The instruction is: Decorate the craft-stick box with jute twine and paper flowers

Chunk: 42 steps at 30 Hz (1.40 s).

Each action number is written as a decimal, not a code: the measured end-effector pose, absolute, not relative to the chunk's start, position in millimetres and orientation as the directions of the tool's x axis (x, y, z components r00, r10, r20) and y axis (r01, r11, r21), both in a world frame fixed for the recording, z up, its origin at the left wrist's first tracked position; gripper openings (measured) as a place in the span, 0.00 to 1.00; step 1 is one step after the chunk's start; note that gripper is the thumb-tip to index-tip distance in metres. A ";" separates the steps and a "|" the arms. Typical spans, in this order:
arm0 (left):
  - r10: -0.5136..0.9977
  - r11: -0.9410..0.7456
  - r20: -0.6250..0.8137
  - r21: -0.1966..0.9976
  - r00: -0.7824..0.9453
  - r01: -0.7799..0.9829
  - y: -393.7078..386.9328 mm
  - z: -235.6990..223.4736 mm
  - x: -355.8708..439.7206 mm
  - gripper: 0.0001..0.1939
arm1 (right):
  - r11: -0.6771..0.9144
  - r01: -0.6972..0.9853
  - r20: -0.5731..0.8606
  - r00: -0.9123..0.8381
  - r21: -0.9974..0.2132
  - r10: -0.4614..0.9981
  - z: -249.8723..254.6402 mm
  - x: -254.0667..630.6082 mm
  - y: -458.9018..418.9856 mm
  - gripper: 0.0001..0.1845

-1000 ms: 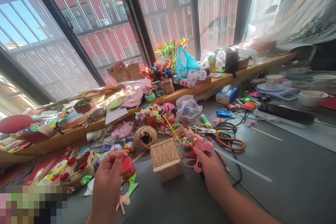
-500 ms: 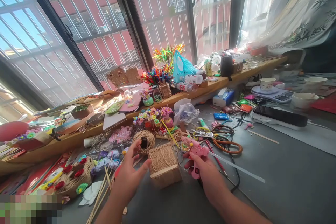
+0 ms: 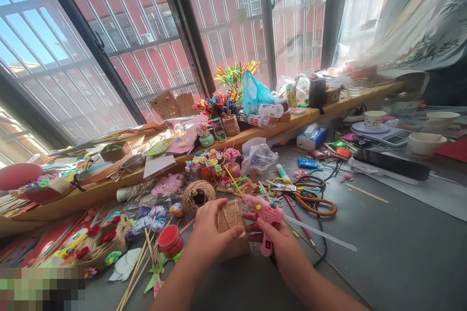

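My right hand (image 3: 279, 235) is wrapped around the grip of a pink hot glue gun (image 3: 268, 211), and a long clear glue stick (image 3: 321, 233) pokes out of its back. The gun's nozzle is over the right side of a small twine-wrapped box (image 3: 228, 215). That box stands on the grey table, and my left hand (image 3: 215, 233) grips it from the left, hiding part of its top and front. Fingertips of my right hand are close to the box's right edge; whether they touch it I cannot tell. Behind the box lies a ball of twine (image 3: 188, 198).
Orange-handled scissors (image 3: 324, 203) and a dark red pencil (image 3: 301, 223) lie right of the gun. Left are a red round tub (image 3: 170, 241), thin wooden sticks (image 3: 136, 279) and a twine basket with flowers (image 3: 109, 238). A black phone (image 3: 390, 163) rests at the right.
My left hand has moved right and closed on the twine-wrapped box, and the red tub has come into full view. My right hand has brought the glue gun left, over the box.
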<state>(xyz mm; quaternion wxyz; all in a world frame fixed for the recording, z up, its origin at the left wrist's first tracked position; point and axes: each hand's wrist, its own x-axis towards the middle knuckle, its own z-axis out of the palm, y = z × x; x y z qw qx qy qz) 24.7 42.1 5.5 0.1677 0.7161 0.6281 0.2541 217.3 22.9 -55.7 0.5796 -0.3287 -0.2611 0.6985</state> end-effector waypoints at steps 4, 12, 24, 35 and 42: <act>0.981 -0.175 0.174 0.621 0.084 0.764 38.8 7.9 22.4 0.43 | -0.181 -0.637 -0.153 -0.100 -0.749 0.983 -57.6 217.4 23.7 0.27; 0.896 -0.156 0.211 0.973 -0.391 0.168 41.1 13.7 -28.6 0.29 | -0.150 -0.663 -0.221 0.024 -0.733 0.975 -65.9 221.1 27.0 0.25; 0.928 -0.302 0.368 0.661 0.053 0.687 36.2 20.5 -5.3 0.23 | -0.137 -0.696 -0.208 0.019 -0.705 0.978 -71.9 221.2 30.5 0.22; 0.949 -0.293 -0.041 0.249 0.313 0.923 55.2 36.8 55.4 0.44 | -0.103 -0.715 -0.233 0.087 -0.692 0.969 -71.7 229.1 36.4 0.20; 0.930 -0.350 0.127 0.588 0.344 0.729 40.2 38.5 31.7 0.38 | -0.095 -0.738 -0.263 0.114 -0.668 0.958 -64.1 232.3 38.4 0.23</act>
